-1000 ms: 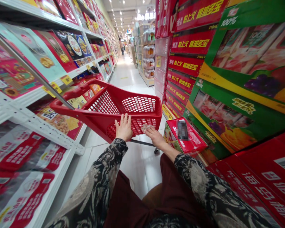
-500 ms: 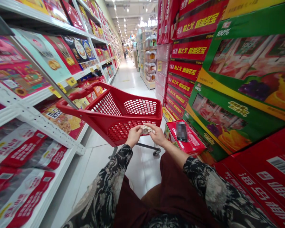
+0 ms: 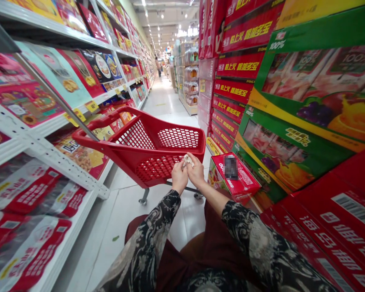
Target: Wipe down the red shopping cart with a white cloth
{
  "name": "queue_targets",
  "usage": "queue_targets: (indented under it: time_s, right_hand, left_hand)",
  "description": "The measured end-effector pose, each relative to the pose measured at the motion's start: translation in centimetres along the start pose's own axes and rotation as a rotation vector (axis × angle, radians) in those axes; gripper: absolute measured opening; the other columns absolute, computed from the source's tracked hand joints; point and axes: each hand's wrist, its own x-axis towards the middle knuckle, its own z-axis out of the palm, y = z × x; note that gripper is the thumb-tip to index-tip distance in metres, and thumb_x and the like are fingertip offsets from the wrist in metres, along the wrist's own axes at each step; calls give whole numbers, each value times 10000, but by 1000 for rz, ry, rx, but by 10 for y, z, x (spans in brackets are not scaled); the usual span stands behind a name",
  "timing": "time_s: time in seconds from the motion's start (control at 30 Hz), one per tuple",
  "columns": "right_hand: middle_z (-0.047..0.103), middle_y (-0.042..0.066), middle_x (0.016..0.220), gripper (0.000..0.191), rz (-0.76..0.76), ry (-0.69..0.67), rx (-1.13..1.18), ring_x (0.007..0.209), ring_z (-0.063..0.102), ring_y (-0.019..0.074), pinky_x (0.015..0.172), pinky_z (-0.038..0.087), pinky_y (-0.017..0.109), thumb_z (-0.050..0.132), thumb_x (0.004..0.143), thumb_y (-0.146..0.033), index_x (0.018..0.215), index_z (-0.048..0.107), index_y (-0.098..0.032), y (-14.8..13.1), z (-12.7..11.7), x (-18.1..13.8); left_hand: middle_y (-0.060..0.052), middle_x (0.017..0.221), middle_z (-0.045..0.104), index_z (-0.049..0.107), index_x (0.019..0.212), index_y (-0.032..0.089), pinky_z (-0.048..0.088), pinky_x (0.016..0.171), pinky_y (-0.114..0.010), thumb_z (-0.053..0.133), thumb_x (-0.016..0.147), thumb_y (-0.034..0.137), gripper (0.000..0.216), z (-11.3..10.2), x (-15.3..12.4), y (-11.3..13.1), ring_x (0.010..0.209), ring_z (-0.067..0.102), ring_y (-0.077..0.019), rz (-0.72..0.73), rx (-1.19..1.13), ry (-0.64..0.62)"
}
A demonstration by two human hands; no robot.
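In front of the cart, a small crumpled off-white piece (image 3: 187,159), soft like cloth, is held between my two hands. My left hand (image 3: 179,177) pinches its lower left side with bent fingers. My right hand (image 3: 196,171) grips it from the right, thumb and fingers closed around it. The hands touch or nearly touch each other, and they cover much of the piece, so its exact kind cannot be made out. Just beyond them stands a red plastic shopping cart (image 3: 124,148).
A red carton (image 3: 243,178) with a blurred dark phone-like object (image 3: 231,167) on top stands right of my hands. Green juice boxes (image 3: 292,117) and red drink cases (image 3: 237,67) are stacked at right. White shelves (image 3: 45,156) with packaged goods line the left. An aisle (image 3: 161,93) runs ahead.
My hands have drawn closer together and turned fingers-up. The off-white piece, stretched sideways before, is now bunched up and a little higher. The camera view has shifted slightly.
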Motion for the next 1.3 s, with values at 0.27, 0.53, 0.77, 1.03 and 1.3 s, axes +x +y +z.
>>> queue_targets:
  time_s: [0.27,0.53,0.77,1.03,1.3]
  right_hand:
    - [267,114,1476,665,-183,-242,-146,1387,169,228,1134,187,426,486,840,-382,1418,258,-146,12,-10,-3]
    - [425,61,1399,507,-99,-288,-12,1306,369,172,1084,316,363,356,890,-240,1394,329,-202,16,-6,-14]
    - [510,65,1327,426,136,-257,166,1257,436,199,1075,323,366,433,855,-332,1230,554,-170,19,-8,-3]
    - [541,44,1297,472,341,-271,503,1218,482,190,1043,366,393,355,856,-336,1293,488,-217,7,0,-15]
    - [644,66,1117,409,205,-385,245,1027,595,205,931,456,362,603,662,-217,1069,625,-180,10,-15,0]
  left_hand:
    - [-69,941,695,617,1038,132,434,909,-320,571,595,118,446,-8,-4,2,925,616,-161,-334,-746,-349]
    - [-43,855,677,610,906,159,478,747,-273,651,666,287,275,-15,-4,5,770,622,-128,-488,-822,-294]
    - [-28,801,646,589,886,168,446,692,-264,696,627,399,364,-21,-3,-1,690,589,-111,-527,-736,-282]
    - [-42,855,646,579,912,156,445,736,-275,755,550,357,449,-6,-1,-13,756,587,-129,-405,-633,-258]
    - [-10,684,651,627,782,109,447,660,-269,743,443,105,358,-35,16,-24,598,571,-114,-420,-521,-352]
